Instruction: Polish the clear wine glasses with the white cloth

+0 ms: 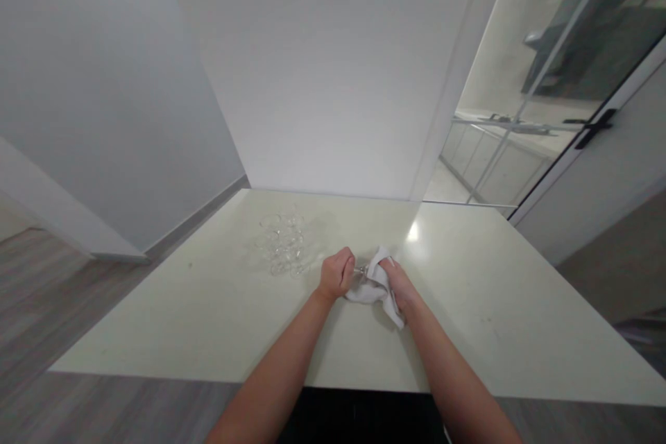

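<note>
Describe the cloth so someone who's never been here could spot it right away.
Find the pale tabletop in front of the white wall. Near its middle, beside the left hand, the right hand holds a crumpled white cloth. It's opaque, folded fabric, unlike the clear glassware clustered farther left.

Hands (337, 274) (399, 286), cloth (365, 293) block middle; glassware (284, 246) blocks far left; room across right tabletop (494, 291).
</note>
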Tool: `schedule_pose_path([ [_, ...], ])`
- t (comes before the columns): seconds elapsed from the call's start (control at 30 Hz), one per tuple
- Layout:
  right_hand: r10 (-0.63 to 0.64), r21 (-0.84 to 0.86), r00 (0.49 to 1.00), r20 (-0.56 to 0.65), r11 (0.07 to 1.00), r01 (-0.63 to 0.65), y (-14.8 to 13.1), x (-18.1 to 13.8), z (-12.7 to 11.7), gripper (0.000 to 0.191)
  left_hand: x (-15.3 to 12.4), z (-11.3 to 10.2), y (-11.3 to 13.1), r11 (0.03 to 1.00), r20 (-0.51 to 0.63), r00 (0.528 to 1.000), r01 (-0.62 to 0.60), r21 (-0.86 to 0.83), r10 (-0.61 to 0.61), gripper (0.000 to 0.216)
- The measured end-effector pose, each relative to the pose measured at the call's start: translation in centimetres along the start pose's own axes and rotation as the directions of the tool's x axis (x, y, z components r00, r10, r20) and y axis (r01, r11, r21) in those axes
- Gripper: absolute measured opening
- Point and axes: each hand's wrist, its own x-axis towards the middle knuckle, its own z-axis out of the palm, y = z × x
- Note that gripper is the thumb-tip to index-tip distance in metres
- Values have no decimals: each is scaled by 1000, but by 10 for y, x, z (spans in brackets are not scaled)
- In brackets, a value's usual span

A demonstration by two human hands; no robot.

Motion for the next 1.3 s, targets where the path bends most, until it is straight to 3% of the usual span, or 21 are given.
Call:
schedule_pose_path([
  [0.07,-153,-155,987,-50,977,144,1,-1,0,45,4,3,-3,972,-27,978,204,-116,-209,28],
  [0.1,-252,-265,966,-48,936,231,2,-1,0,47,7,5,-6,928,-28,942,323,-185,-333,29],
  [0.2,-511,-545,851,123,681,488,7,-3,-1,45,15,8,-18,705,76,769,616,-350,-634,30],
  [0.27,-586,-613,766,262,512,601,11,-4,-1,42,17,9,-25,588,168,679,713,-382,-714,28],
  [0.33,-625,-634,704,338,402,661,14,-6,-1,42,17,9,-28,533,228,639,752,-389,-735,25],
  [0.43,-665,-605,656,357,370,705,15,-10,0,38,15,7,-26,469,298,598,786,-403,-744,23],
  [0.5,-682,-546,673,288,460,700,14,-11,1,31,14,7,-23,465,300,604,778,-422,-738,25],
  [0.57,-655,-459,749,100,638,619,11,-10,4,30,15,8,-20,489,258,632,749,-448,-731,27],
  [0.63,-528,-303,840,-123,826,475,8,-8,7,38,17,8,-17,521,200,661,713,-469,-724,28],
  [0.7,-352,-96,915,-197,936,339,4,-7,10,47,18,9,-15,531,152,676,681,-505,-721,29],
  [0.77,-233,66,968,-94,969,239,1,-7,13,52,19,9,-14,513,114,677,646,-564,-727,29],
  [0.87,-148,119,986,81,983,138,0,-11,15,42,17,7,-14,523,60,699,587,-618,-713,32],
  [0.97,-95,29,982,162,995,91,2,-14,12,33,14,3,-14,649,33,804,502,-572,-593,39],
  [1.03,-72,-29,980,187,996,79,4,-13,9,31,11,0,-12,742,26,876,423,-520,-481,44],
  [1.13,-73,-63,982,177,994,85,4,-12,6,28,7,-4,-10,839,2,940,305,-450,-341,45],
  [1.3,-110,-143,976,186,980,138,-1,-14,6,24,5,-3,-8,881,-81,949,248,-402,-304,44],
])
